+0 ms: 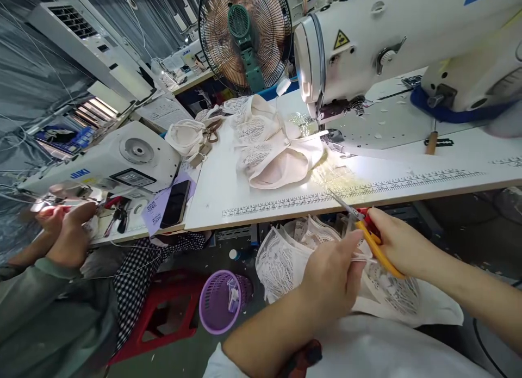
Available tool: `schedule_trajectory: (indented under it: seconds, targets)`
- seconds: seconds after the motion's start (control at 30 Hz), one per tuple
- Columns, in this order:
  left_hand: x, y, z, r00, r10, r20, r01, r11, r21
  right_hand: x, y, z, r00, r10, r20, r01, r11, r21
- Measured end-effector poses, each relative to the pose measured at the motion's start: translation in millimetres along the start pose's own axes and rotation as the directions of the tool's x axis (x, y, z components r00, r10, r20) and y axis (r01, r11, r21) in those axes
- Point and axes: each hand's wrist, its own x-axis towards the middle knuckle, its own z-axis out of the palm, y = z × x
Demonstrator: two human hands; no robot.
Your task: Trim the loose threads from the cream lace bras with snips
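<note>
My left hand [332,272] is closed on a white lace bra [281,261], which hangs over my lap below the table edge. In my right hand [402,242] is a pair of scissors [377,247] with yellow and red handles. Their blades point up and left toward the table's front edge, close by my left fingers. How far the blades are apart I cannot tell. More white lace bras [281,160] lie joined in a row on the table, running up to the sewing machine's needle area.
A lit sewing machine [367,46] stands on the white table [212,198], beside loose thread clippings [338,179]. A fan [244,35] is behind. At left, a co-worker's hands [67,231] work at another machine [134,155] near a phone [175,204]. Below stands a purple basket [216,313].
</note>
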Motion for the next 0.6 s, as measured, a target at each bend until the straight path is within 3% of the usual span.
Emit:
schedule_trajectory:
  seconds: [0.13, 0.23, 0.37, 0.47, 0.6]
  targets:
    - [-0.2, -1.3, 5.4, 0.997, -0.074, -0.005, 0.073, 0.996, -0.055, 3.3, 3.0, 4.2, 0.998, 0.03, -0.055, -0.033, 0.998, -0.049]
    - [-1.6, -4.1, 5.3, 0.984, -0.177, 0.002, 0.175, 0.971, -0.164, 2.6, 7.7, -1.6, 0.999, 0.031, 0.016, -0.031, 0.999, -0.019]
    - [0.3, -6.6, 0.0, 0.933, -0.359, 0.005, 0.343, 0.887, -0.309, -7.4, 17.1, -19.0, 0.983, -0.058, 0.176, 0.018, 0.976, 0.219]
    - [4.3, -7.8, -3.8, 0.901, -0.431, 0.049, 0.414, 0.823, -0.389, -14.7, 19.9, -26.2, 0.979, -0.147, 0.139, 0.088, 0.928, 0.363]
    - [6.1, -8.5, -1.8, 0.879, -0.457, 0.134, 0.463, 0.753, -0.467, -16.5, 16.8, -16.7, 0.968, -0.157, 0.195, 0.1, 0.957, 0.271]
